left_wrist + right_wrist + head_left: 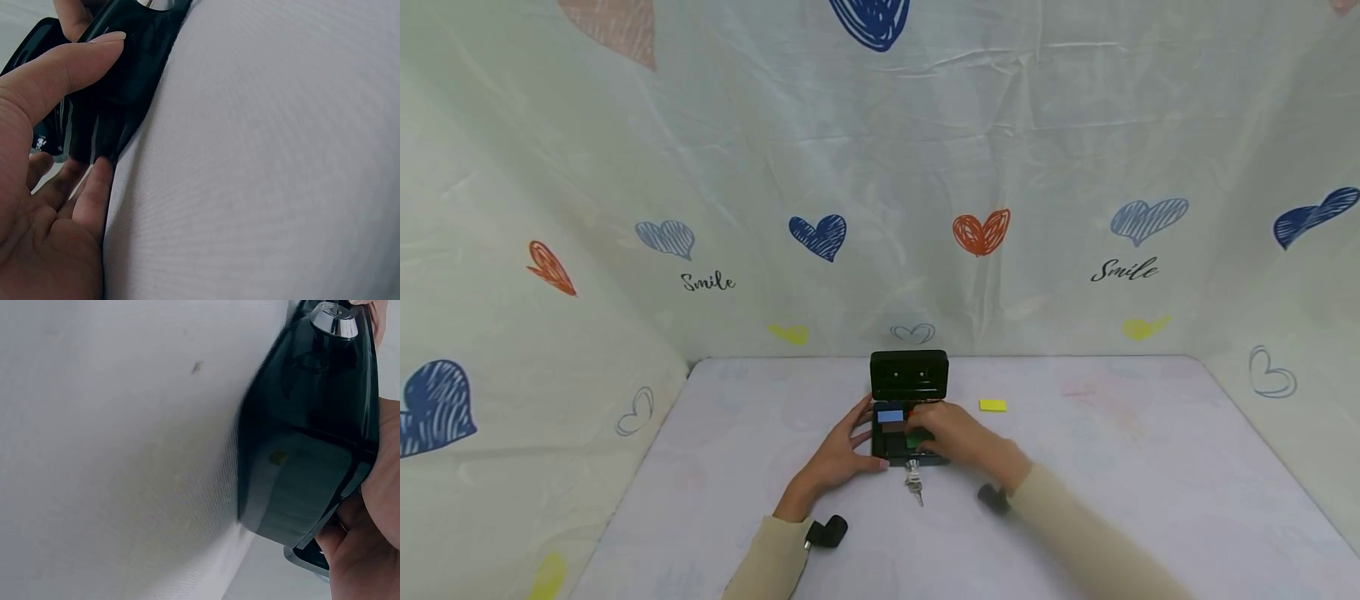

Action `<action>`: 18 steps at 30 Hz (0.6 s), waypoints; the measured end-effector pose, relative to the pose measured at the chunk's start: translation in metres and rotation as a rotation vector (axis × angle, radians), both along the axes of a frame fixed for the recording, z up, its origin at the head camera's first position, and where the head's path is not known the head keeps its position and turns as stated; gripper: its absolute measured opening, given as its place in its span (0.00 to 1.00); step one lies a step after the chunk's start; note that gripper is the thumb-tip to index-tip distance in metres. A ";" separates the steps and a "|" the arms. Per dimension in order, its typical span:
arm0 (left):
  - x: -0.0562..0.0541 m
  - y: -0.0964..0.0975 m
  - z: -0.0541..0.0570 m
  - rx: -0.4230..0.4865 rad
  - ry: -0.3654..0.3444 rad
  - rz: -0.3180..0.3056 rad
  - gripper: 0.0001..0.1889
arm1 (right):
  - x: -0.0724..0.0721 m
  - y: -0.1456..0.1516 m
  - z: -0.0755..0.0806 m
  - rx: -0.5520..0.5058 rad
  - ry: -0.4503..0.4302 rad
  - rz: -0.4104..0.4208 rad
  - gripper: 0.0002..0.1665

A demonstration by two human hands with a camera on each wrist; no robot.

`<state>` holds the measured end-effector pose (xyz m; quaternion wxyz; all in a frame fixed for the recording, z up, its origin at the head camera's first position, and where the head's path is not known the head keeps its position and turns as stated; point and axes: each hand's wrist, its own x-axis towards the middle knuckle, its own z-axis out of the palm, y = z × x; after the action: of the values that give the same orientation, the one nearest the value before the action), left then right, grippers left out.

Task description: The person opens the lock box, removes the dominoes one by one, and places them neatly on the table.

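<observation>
A small black cash box (895, 460) stands on the table with its lid (909, 375) raised at the back. My left hand (838, 454) holds the box at its left side, thumb at the front corner and fingers spread along the side; in the left wrist view the thumb (75, 65) lies over the glossy black wall. Inside are a light-blue piece (891, 416), a brown piece (893, 427) and a green piece (916, 439). My right hand (958, 435) reaches into the box's right part, fingers bent down by the green piece; whether they pinch anything I cannot tell.
Keys (914, 483) hang from the lock (335, 322) at the box's front and lie toward me on the white table (737, 433). A yellow rectangular piece (992, 405) lies right of the box. Behind rises a heart-printed curtain (887, 167).
</observation>
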<state>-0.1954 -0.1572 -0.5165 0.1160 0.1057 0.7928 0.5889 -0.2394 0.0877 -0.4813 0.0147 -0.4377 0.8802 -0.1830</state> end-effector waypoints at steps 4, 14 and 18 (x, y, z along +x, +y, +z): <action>0.001 0.000 0.000 0.003 -0.004 0.001 0.60 | -0.002 -0.001 -0.001 -0.001 -0.018 0.002 0.16; 0.001 0.000 0.001 0.001 -0.004 0.002 0.60 | -0.002 -0.001 -0.001 -0.015 0.008 0.012 0.13; 0.001 0.000 0.001 0.009 -0.002 -0.002 0.60 | 0.001 0.002 0.002 -0.060 0.049 0.025 0.12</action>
<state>-0.1944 -0.1575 -0.5152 0.1170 0.1065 0.7899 0.5925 -0.2387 0.0894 -0.4789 -0.0179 -0.4532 0.8690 -0.1981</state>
